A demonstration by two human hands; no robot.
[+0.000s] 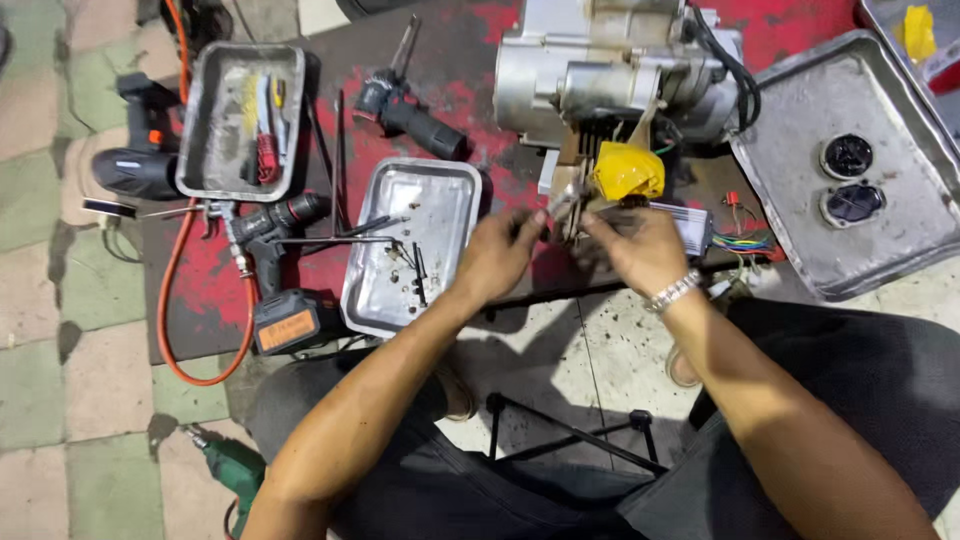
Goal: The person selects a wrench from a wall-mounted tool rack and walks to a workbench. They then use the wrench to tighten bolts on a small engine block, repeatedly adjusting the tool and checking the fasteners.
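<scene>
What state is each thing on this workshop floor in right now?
left hand: gripping a small metal part
right hand: pinching the same part
small metal part: held between both hands
engine: resting on the mat
middle metal tray: holding loose bolts
cordless drill: lying on its side
orange hose: looped on the floor
</scene>
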